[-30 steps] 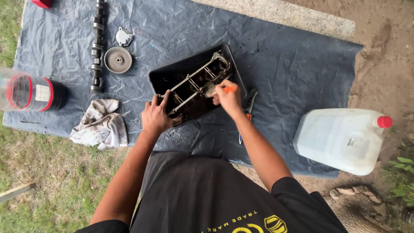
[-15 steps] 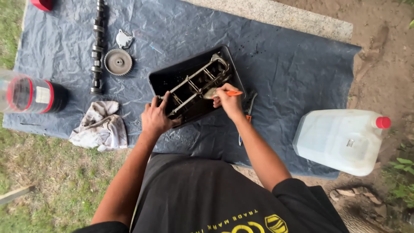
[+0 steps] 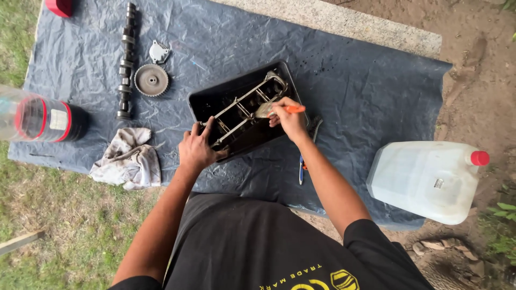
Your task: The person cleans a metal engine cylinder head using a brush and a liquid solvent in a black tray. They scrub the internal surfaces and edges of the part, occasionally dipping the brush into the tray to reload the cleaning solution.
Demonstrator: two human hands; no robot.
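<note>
At the centre of the frame, a black tray point(image 3: 207, 103) holding a metal ladder-shaped engine part point(image 3: 242, 110) is gripped at its lower-left edge by the left hand point(image 3: 196, 150), while an orange-handled brush point(image 3: 278, 110) is held closed in the right hand point(image 3: 290, 119) over the part's upper-right end.

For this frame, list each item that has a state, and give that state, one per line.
Left hand: gripping the near end of the metal frame part.
Right hand: holding the orange-handled brush.
Brush: bristles on the frame part.
Metal frame part: lying in the black tray.
Jug: on its side, red cap on.
Rag: crumpled on the tarp.
Camshaft: lying flat beside the gear.
</note>
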